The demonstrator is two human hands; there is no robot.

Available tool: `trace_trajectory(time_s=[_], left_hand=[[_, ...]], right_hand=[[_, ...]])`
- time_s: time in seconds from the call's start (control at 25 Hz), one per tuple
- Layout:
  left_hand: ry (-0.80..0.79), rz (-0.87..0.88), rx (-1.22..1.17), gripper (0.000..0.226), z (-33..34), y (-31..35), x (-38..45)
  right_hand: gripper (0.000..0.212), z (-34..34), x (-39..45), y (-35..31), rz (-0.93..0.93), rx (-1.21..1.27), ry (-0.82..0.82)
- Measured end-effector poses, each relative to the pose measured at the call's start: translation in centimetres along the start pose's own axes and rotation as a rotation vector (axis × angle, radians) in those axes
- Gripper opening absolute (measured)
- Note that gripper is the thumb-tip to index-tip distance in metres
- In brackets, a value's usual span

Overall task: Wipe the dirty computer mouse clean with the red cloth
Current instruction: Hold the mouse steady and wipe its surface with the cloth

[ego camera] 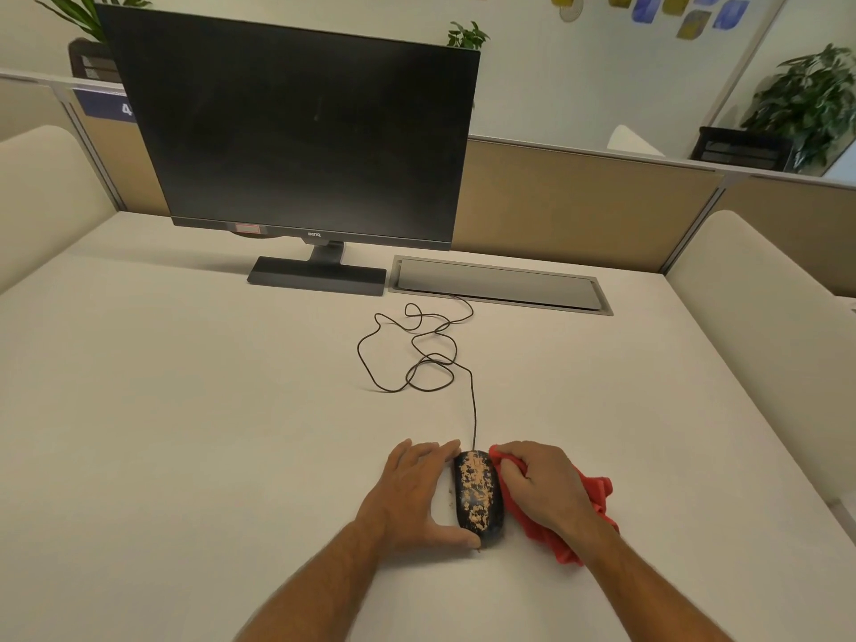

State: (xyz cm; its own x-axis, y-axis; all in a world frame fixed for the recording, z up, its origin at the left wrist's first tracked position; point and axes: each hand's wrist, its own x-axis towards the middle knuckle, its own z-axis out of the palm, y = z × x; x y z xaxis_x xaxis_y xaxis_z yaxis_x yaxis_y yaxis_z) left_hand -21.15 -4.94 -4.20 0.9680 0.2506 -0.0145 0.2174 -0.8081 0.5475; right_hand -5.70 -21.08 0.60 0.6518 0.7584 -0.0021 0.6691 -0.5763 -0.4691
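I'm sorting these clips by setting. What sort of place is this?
Most likely an open-plan office. A monitor stands on a white desk, low partition panels divide the workstations, and a cable hatch is set into the desktop.

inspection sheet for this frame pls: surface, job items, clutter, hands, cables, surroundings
Surface: pale desk, a few tan crumbs left of the mouse; grey cable hatch closed at the back.
Job's things: black mouse flat on the desk, top covered in tan grime; red cloth bunched on its right side.
Clutter: nothing seen.
Hands: left hand braces the mouse's left side, thumb at its near end; right hand grips the cloth beside the mouse's right edge.
Cables: mouse cable runs from the mouse's front, loops loosely, ends at the hatch.
Surroundings: dark monitor on its stand, partitions, potted plants behind.
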Motion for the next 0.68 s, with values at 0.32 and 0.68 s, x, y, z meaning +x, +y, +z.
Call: trace_trajectory(time_s=[0.32, 0.68], left_hand=[[-0.009, -0.010, -0.017, 0.131, -0.1, 0.0, 0.0], [-0.007, -0.008, -0.014, 0.130, -0.1, 0.1, 0.0]], right_hand=[[0.036, -0.2, 0.8, -0.7, 0.023, 0.028, -0.055], [0.034, -0.2, 1.5, -1.3, 0.035, 0.018, -0.070]])
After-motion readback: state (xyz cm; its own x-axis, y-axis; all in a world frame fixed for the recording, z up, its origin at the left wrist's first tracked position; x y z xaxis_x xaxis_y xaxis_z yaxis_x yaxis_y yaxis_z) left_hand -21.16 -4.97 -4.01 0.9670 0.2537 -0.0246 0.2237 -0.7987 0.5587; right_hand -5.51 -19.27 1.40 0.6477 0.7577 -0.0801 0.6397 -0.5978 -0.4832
